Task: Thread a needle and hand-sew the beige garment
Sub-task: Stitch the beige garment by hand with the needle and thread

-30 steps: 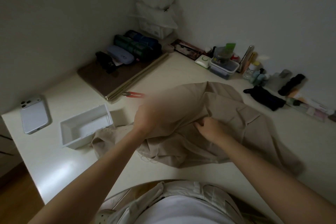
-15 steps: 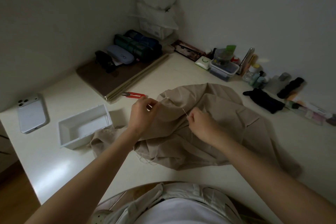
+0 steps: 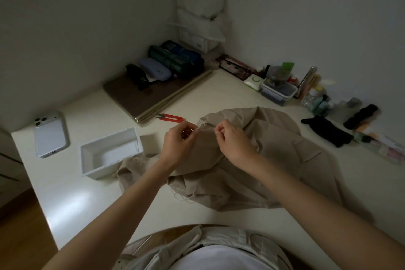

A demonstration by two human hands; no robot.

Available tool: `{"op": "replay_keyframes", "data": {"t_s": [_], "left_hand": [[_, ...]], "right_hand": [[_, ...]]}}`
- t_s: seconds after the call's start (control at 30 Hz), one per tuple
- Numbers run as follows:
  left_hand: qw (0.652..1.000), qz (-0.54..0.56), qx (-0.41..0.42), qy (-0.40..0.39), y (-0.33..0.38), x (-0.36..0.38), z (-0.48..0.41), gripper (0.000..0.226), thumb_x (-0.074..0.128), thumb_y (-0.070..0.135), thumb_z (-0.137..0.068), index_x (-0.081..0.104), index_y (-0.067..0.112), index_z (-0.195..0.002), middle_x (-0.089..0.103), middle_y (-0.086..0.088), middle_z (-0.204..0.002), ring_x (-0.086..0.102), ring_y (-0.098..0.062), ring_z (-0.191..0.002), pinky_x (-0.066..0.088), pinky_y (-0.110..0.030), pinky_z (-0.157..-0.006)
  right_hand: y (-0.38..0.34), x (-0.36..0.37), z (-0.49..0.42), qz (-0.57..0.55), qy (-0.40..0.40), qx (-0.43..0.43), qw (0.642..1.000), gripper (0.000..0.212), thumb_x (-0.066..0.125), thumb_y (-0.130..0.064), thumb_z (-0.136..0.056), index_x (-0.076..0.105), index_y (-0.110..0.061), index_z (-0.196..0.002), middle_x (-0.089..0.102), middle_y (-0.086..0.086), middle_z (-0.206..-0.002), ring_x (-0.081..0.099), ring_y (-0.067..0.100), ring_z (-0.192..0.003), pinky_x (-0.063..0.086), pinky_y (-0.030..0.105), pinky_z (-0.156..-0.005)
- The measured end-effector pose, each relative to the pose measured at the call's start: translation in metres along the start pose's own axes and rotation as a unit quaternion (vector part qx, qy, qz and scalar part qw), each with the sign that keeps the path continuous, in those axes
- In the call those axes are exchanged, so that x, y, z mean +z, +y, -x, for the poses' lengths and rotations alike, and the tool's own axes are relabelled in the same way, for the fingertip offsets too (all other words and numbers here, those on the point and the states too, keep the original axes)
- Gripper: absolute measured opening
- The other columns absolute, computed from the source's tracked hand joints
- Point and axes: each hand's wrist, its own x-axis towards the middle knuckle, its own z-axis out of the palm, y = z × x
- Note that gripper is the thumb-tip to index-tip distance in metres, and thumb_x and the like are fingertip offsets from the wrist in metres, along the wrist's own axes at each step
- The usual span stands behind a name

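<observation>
Beige garment [image 3: 274, 151], heaped on table [image 3: 65, 186], looks soft, light & floppy, so prob. best held right by its top fold, where left hand [image 3: 178, 141] & right hand [image 3: 233, 140] curl, pinching pale thread [image 3: 205, 129]; white box [image 3: 109, 167] shows nothing inside, clear tub [image 3: 278, 96] holds small bits.

Both forearms bare, rising from lower frame edge toward centre. Left grip [image 3: 178, 141], right grip [image 3: 232, 141] near, apart; fingers curled, fingertips of each pinching fine thread [image 3: 205, 128] stretched between them.
</observation>
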Motion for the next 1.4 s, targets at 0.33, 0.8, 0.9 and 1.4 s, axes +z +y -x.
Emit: {"op": "replay_keyframes", "data": {"t_s": [0.33, 0.8, 0.9, 1.4], "left_hand": [[1.000, -0.014, 0.005, 0.010, -0.004, 0.000, 0.005, 0.016, 0.061, 0.008, -0.088, 0.065, 0.023, -0.091, 0.063, -0.002, -0.079, 0.057, -0.016, -0.071, 0.047, -0.022, -0.064], [0.997, -0.037, 0.062, 0.010, 0.003, 0.002, 0.018, 0.020, 0.060, 0.002, -0.088, 0.068, 0.019, -0.094, 0.061, 0.016, -0.085, 0.057, -0.003, -0.079, 0.045, -0.011, -0.072], [0.997, -0.030, 0.057, 0.039, 0.005, 0.003, 0.018, 0.010, 0.062, 0.010, -0.089, 0.069, 0.015, -0.095, 0.061, 0.007, -0.088, 0.056, -0.003, -0.079, 0.044, -0.013, -0.072], [0.991, 0.037, 0.055, 0.120, 0.024, -0.009, 0.005, 0.008, 0.062, 0.014, -0.091, 0.069, 0.013, -0.089, 0.065, 0.013, -0.079, 0.060, 0.002, -0.079, 0.044, -0.009, -0.069]], "right_hand": [[0.000, 0.004, 0.000, 0.008, -0.025, -0.014, 1.000, 0.010, 0.042, -0.020, -0.100, 0.048, -0.017, -0.093, 0.056, -0.003, -0.077, 0.053, 0.008, -0.065, 0.035, 0.015, -0.053], [-0.006, 0.010, -0.004, -0.041, -0.025, -0.037, 0.998, 0.015, 0.043, -0.021, -0.100, 0.054, -0.012, -0.104, 0.060, 0.001, -0.086, 0.054, 0.011, -0.073, 0.038, 0.018, -0.061], [-0.008, 0.010, -0.005, -0.077, -0.027, -0.025, 0.996, 0.014, 0.043, -0.022, -0.100, 0.053, -0.013, -0.103, 0.062, 0.005, -0.091, 0.058, 0.013, -0.080, 0.045, 0.019, -0.067], [-0.020, -0.005, -0.007, -0.135, -0.024, -0.084, 0.987, 0.008, 0.046, -0.017, -0.099, 0.051, -0.015, -0.106, 0.058, -0.009, -0.070, 0.056, 0.001, -0.060, 0.050, 0.016, -0.060]]}}
